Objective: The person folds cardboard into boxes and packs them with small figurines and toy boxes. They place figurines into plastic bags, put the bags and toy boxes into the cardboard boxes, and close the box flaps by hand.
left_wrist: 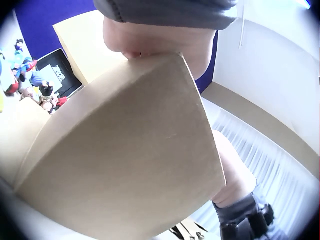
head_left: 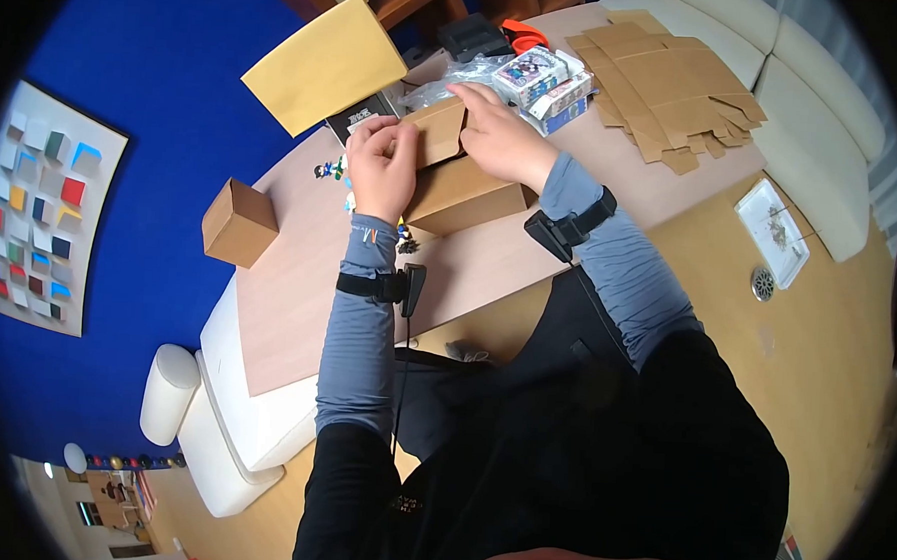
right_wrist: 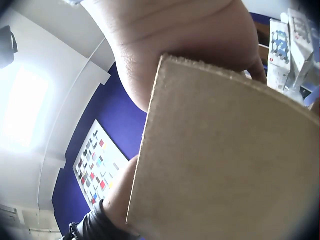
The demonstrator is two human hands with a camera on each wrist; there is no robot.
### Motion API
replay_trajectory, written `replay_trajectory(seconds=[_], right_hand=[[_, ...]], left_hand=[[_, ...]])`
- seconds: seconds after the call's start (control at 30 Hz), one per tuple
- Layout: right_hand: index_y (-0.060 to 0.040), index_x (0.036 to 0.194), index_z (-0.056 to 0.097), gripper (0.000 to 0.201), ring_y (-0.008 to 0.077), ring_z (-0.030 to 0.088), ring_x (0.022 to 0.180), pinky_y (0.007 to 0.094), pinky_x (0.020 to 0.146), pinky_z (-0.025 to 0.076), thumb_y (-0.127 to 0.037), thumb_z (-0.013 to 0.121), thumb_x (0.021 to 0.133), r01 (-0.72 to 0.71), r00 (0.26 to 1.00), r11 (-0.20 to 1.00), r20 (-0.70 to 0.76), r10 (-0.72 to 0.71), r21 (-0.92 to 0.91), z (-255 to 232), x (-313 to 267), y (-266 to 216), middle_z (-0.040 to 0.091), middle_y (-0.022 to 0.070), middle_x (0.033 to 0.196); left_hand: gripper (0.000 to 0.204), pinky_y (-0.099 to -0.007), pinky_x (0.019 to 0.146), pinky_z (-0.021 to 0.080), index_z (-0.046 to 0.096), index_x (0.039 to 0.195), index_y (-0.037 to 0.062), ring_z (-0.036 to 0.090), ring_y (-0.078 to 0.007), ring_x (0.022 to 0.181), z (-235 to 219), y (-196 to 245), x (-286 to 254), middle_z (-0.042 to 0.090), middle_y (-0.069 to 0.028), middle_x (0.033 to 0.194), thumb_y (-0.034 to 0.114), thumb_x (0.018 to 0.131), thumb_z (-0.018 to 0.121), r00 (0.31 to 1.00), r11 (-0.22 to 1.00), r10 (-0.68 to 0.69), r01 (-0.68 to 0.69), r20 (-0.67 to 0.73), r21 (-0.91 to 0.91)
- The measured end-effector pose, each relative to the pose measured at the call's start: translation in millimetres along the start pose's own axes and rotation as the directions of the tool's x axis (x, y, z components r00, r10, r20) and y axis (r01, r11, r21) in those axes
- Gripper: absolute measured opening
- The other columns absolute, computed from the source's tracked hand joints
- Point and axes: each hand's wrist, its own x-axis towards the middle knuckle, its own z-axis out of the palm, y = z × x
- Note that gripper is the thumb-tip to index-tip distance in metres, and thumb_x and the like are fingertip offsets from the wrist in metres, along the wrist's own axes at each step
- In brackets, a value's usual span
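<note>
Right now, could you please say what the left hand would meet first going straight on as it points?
Most likely the black box with white lettering, just beyond the left hand; depth is unclear, so it might pass over and meet the yellow box.

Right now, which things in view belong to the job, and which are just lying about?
Job in hand, judging by contact:
- cardboard box
- its raised flap

Probably just lying about:
- separate brown carton
- flattened cardboard
- toy figurines
- printed boxes
- yellow package
</note>
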Motion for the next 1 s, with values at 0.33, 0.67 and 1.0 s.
replay_trajectory(seconds=[0.33, 0.67, 1.0], right_hand=[[-0.0020, 0.143, 0.049, 0.051, 0.0371, 0.037, 0.145, 0.0386, 0.120, 0.032, -0.012, 0.048, 0.092, -0.022, 0.999, 0.999, -0.021, 0.023, 0.042, 4.4, -2.3, 7.2, 0.037, 0.0221, 0.156], [-0.0002, 0.146, 0.045, 0.055, 0.0394, 0.038, 0.144, 0.0401, 0.119, 0.032, -0.014, 0.051, 0.093, -0.024, 0.995, 0.995, -0.091, 0.033, 0.100, 6.0, -3.3, 6.7, 0.042, 0.0244, 0.152], [0.0062, 0.150, 0.036, 0.072, 0.0465, 0.041, 0.140, 0.0437, 0.117, 0.033, -0.042, 0.052, 0.099, -0.287, 0.940, 0.906, -0.092, 0.329, 0.310, 13.9, -4.4, 11.3, 0.043, 0.0355, 0.149]], left_hand=[[0.056, -0.0431, 0.104, 0.047, 0.064, 0.129, 0.0045, 0.057, -0.0361, 0.120, 6.8, 0.8, 1.2, 0.060, -0.0186, 0.128, 0.027, 0.081, 0.082, 0.993, 0.976, -0.059, 0.036, 0.104, 0.215], [0.052, -0.0434, 0.104, 0.047, 0.059, 0.134, 0.0031, 0.057, -0.0389, 0.119, 12.6, -1.7, -2.0, 0.059, -0.0207, 0.129, 0.035, 0.093, 0.070, 0.993, 0.966, -0.112, 0.101, 0.031, 0.239], [0.047, -0.0388, 0.103, 0.047, 0.051, 0.140, 0.0010, 0.062, -0.0358, 0.119, 7.2, 8.3, -3.7, 0.063, -0.0247, 0.129, 0.031, 0.104, 0.051, 0.933, 0.950, -0.311, 0.304, 0.180, 0.067]])
